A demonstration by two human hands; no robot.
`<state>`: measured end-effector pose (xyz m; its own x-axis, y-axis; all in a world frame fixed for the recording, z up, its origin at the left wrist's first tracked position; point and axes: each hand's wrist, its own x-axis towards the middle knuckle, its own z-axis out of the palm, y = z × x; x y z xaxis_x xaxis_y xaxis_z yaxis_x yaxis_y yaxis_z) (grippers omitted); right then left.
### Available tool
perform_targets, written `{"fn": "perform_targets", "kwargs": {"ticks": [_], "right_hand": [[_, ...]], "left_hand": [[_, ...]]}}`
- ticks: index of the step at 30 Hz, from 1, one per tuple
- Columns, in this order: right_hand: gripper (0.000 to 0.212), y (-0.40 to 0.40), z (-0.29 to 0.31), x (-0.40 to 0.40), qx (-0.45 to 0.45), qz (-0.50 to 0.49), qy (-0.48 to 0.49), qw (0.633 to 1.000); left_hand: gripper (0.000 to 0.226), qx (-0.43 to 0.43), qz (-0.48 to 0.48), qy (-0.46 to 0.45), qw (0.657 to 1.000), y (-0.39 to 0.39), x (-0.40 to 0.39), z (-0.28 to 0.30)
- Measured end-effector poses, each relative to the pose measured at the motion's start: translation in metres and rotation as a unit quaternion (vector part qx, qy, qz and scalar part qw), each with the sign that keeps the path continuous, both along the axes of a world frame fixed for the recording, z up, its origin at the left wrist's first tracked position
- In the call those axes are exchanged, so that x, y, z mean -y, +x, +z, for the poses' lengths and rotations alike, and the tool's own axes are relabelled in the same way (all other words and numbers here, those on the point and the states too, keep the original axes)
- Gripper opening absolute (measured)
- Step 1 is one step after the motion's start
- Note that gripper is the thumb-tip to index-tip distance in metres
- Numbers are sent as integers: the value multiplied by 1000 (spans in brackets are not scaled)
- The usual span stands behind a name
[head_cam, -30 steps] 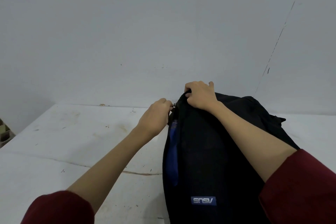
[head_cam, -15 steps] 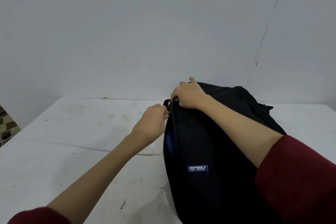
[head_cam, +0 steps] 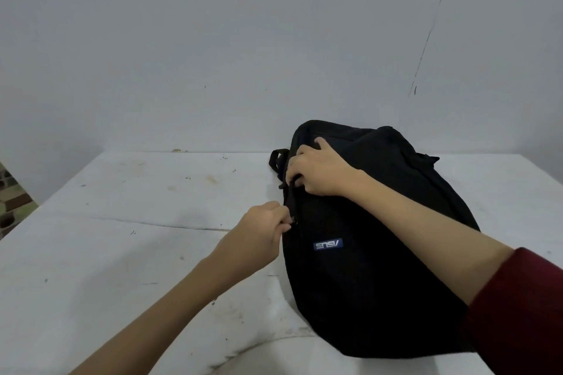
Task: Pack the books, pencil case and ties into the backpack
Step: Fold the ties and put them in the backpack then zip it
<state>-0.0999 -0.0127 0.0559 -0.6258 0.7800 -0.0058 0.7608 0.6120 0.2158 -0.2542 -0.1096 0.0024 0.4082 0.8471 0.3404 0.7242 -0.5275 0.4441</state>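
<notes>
A black backpack (head_cam: 365, 277) with a small blue logo patch lies on the white table (head_cam: 122, 253), right of centre. My left hand (head_cam: 259, 237) pinches the zipper pull on the bag's left edge, beside the patch. My right hand (head_cam: 316, 170) grips the fabric near the bag's top, just above the zipper line. The zipper looks shut along the stretch between my hands. No books, pencil case or ties show; the bag's inside is hidden.
A plain grey wall (head_cam: 213, 39) rises right behind the table's far edge. A carry strap (head_cam: 275, 158) sticks out at the bag's top left. Tiled floor (head_cam: 12, 201) shows past the table's left edge.
My left hand has drawn the zipper pull down the bag's left edge toward me, closing the gap where blue lining showed. My right hand keeps holding the top.
</notes>
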Motion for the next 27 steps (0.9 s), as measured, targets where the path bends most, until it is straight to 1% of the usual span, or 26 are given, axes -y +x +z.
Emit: {"fn": "perform_targets", "kwargs": {"ticks": [2,4,6,8,10,11,12,13,14,15,16,17,18,19,21,22,23,24,25,26,27], "right_hand": [[27,0,-3,5,-20,-16,39,999],[26,-1,-8,11,-30,-27,57,998],[28,-1,-11,18,-34,-36,61,997],[31,3,-10,27,-52,-46,39,997],[36,13,-6,38,-103,-47,-3,994],[38,22,-4,45,-134,-41,-13,990],[38,36,-1,55,-157,-34,-10,987],[36,48,-1,63,-171,-27,8,985],[30,65,0,75,-186,-23,40,981],[23,80,-3,83,-202,-22,74,976],[14,96,-6,94,-216,-31,95,971],[11,115,-9,108,-229,-44,99,967],[16,130,-14,118,-232,-65,81,967],[20,147,-21,130,-227,-90,44,969],[27,172,-35,149,-204,-121,-34,971],[37,180,-41,161,-188,-125,-55,973],[52,186,-47,169,-169,-122,-62,976],[64,193,-53,177,-149,-123,-62,979],[70,197,-58,181,-135,-124,-54,982],[71,199,-63,183,-131,-131,-42,982],[67,201,-67,188,-134,-132,-21,982]], "left_hand": [[16,-14,-32,9,999,-1,20,-4],[18,-36,-23,8,999,-2,40,-11],[19,-15,-3,16,1000,-3,51,-16],[18,-2,3,17,1000,0,58,-17],[13,-10,19,34,999,2,63,-21],[17,-25,30,49,998,4,66,-23],[33,-42,28,60,997,9,72,-23],[49,-51,16,59,997,12,74,-23],[61,-54,1,47,997,20,78,-19],[65,-63,-14,27,998,24,77,-17],[66,-91,-26,8,995,29,75,-15],[64,-122,-35,1,992,37,73,-16],[61,-142,-35,1,989,40,69,-19],[54,-136,-29,0,990,46,69,-24],[31,-101,-13,24,994,51,71,-32],[17,-101,-8,44,994,54,75,-38],[10,-102,-1,66,993,56,78,-42],[14,-98,11,89,991,59,85,-45],[20,-93,25,110,989,61,90,-47],[22,-86,35,119,988,62,95,-48],[23,-77,41,134,987,63,101,-49]]}}
